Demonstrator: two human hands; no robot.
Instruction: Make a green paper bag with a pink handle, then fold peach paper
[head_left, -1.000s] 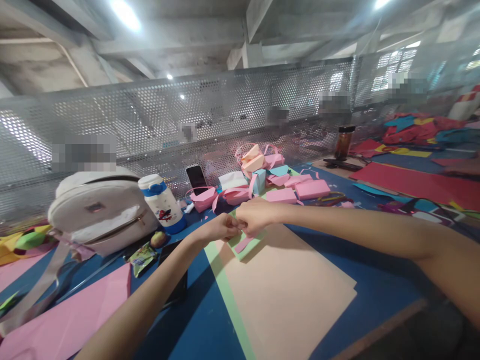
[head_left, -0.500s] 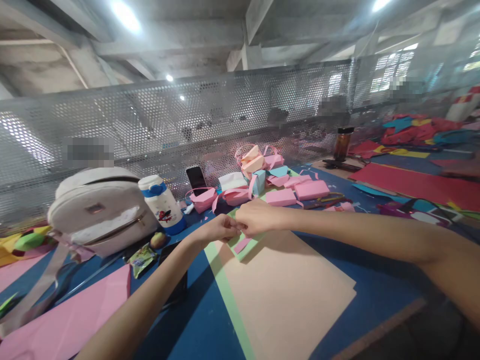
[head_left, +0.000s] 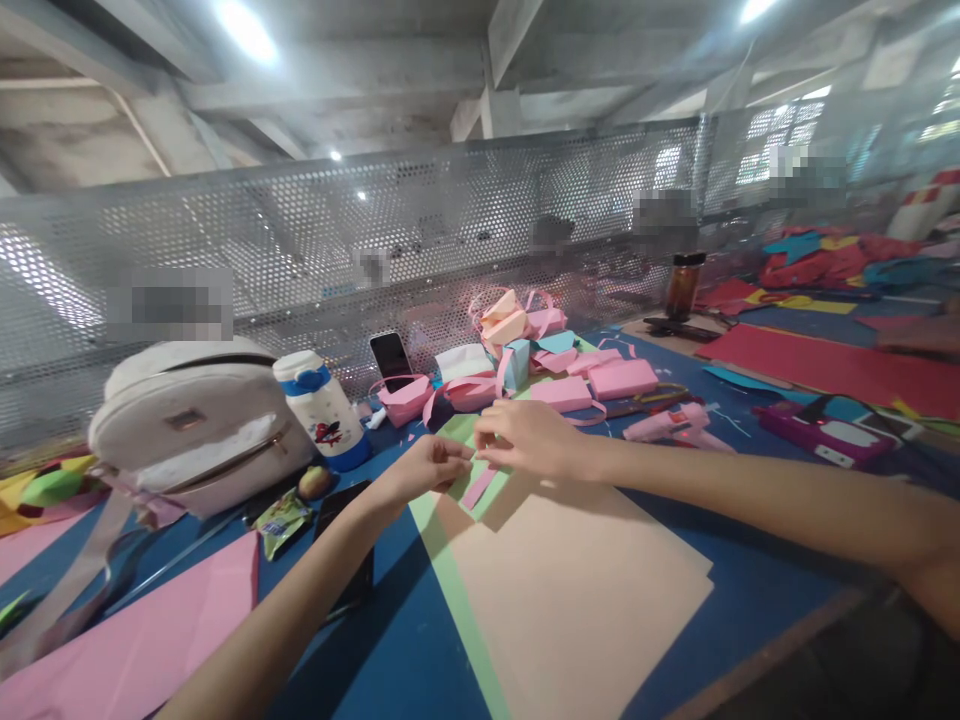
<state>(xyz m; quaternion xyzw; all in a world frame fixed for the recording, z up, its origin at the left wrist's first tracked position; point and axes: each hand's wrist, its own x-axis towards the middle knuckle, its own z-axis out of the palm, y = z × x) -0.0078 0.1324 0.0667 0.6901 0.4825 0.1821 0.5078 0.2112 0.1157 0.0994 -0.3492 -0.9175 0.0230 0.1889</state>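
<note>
Green paper piece (head_left: 496, 478) lies at the far corner of the peach sheet (head_left: 577, 590) on the blue bench (head_left: 750, 565), between both hands. Left hand (head_left: 424, 468): fingers nearly closed, pinching the piece's edge. Right hand (head_left: 529, 440): fingers loosely spread, tips resting on it, gripping nothing. Pink strip (head_left: 476, 489) pokes out underneath. Risk: with only a one-sided pinch, the strip could skew or slide off; the glue gun (head_left: 667, 425) lies near the right forearm and could get knocked.

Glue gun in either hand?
No, the pink glue gun lies on the blue table beyond the right hand, which meets the left hand at the green paper.
</note>
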